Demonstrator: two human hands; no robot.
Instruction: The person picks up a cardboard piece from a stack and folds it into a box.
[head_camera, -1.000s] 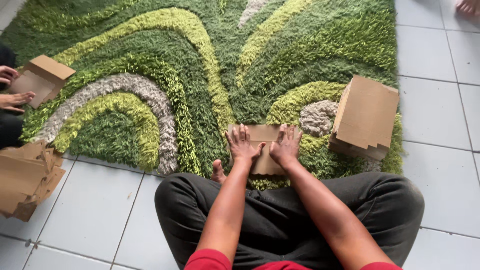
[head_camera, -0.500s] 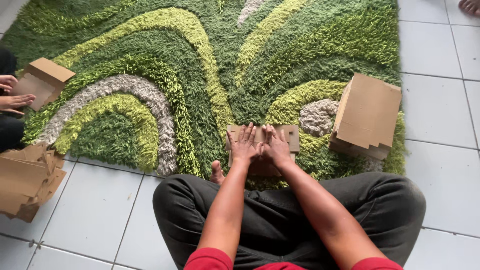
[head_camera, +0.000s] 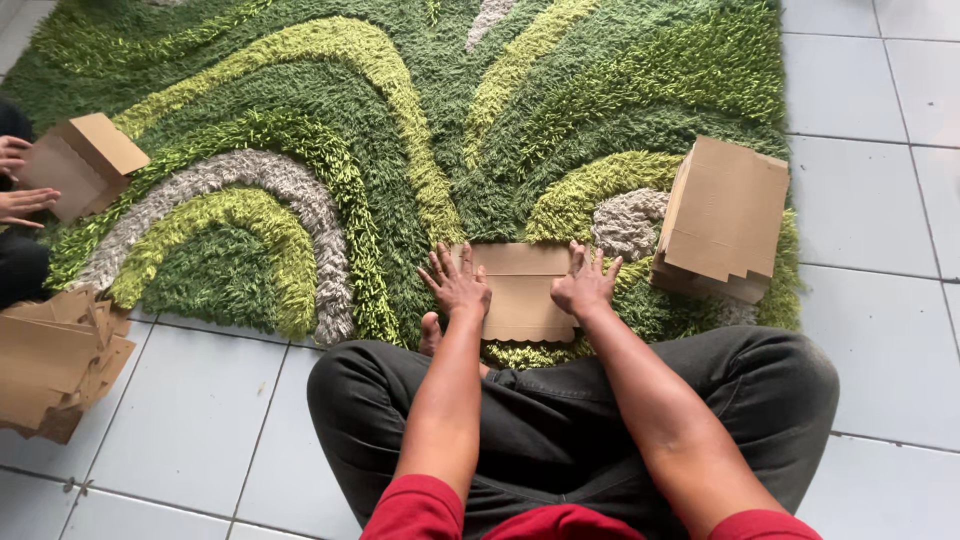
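A flat brown cardboard piece (head_camera: 522, 292) with a scalloped near edge lies on the green shaggy rug (head_camera: 400, 130) just in front of my crossed legs. My left hand (head_camera: 457, 283) presses flat on its left side, fingers spread. My right hand (head_camera: 585, 281) presses on its right side, fingers also spread. Neither hand grips anything; both rest palm down on the cardboard.
A stack of flat cardboard blanks (head_camera: 725, 220) sits on the rug to my right. Another person's hands (head_camera: 18, 180) hold a cardboard piece (head_camera: 80, 162) at the far left, with a pile of folded cardboard (head_camera: 55, 360) on the grey tiled floor (head_camera: 190, 420).
My hands have moved apart from the middle of the cardboard to its left and right sides, and the piece now lies flatter and wider.
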